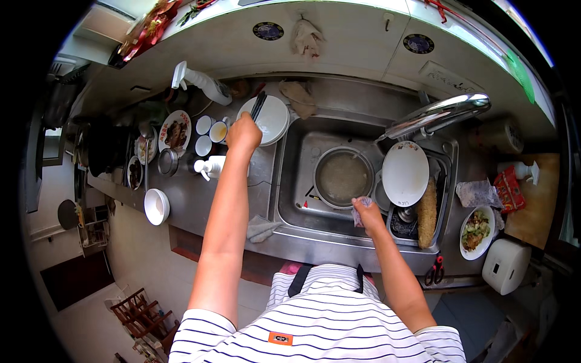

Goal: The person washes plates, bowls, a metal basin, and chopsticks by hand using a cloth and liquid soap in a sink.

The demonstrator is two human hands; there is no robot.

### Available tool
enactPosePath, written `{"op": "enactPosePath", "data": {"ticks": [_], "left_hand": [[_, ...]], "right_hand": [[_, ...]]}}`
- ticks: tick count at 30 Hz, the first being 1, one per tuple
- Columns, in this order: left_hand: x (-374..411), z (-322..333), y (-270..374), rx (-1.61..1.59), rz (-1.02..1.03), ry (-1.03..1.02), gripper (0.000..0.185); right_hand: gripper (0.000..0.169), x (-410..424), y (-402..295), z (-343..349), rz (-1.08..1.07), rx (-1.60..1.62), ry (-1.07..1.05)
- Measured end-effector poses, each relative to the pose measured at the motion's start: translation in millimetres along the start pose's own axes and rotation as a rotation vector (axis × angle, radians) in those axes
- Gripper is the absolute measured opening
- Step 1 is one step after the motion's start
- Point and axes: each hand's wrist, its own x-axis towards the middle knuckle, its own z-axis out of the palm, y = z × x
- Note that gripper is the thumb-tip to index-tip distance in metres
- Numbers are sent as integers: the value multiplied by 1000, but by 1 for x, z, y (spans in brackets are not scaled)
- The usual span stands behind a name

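Observation:
My left hand (245, 132) grips a bundle of dark chopsticks (259, 106) over a stack of white plates (275, 121) left of the sink. In my right hand (371, 215) is a crumpled, pale purple cloth (358, 211), held above the front right of the steel sink basin (295, 204). Beside that hand, a round metal bowl (343, 176) of cloudy water sits in the basin. An oval white plate (405, 173) rests tilted at the basin's right side, next to a long loofah (426, 213). Small enamel-like cups (204, 145) stand left of my left hand.
A chrome faucet (435, 115) arches over the sink's back right. A white pump bottle (211, 167) stands under my left forearm, with a spray bottle (202, 84) behind. Dishes of food (176, 131) line the left counter. Red-handled scissors (435, 271) hang at the front right edge.

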Motion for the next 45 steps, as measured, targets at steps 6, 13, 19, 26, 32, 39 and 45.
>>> {"op": "enactPosePath", "data": {"ticks": [6, 13, 19, 26, 32, 39, 45], "left_hand": [[7, 27, -1, 141, 26, -72, 26], [-6, 37, 0, 53, 205, 163, 42], [-28, 41, 4, -12, 410, 505, 49], [-89, 3, 39, -316, 543, 470, 33], [-139, 161, 55, -667, 94, -106, 28], [-134, 315, 36, -829, -272, -589, 37], [-107, 312, 36, -1107, -339, -578, 20]], "right_hand": [[19, 27, -8, -1, 51, -32, -8], [42, 80, 48, 5, -71, -280, 88], [79, 121, 51, 3, -387, -1025, 204], [49, 135, 54, -4, -339, -1018, 149], [32, 180, 89, -3, -430, -1298, -88], [25, 232, 69, 13, -359, -331, 451], [29, 234, 86, 74, -335, -310, -179]]}}
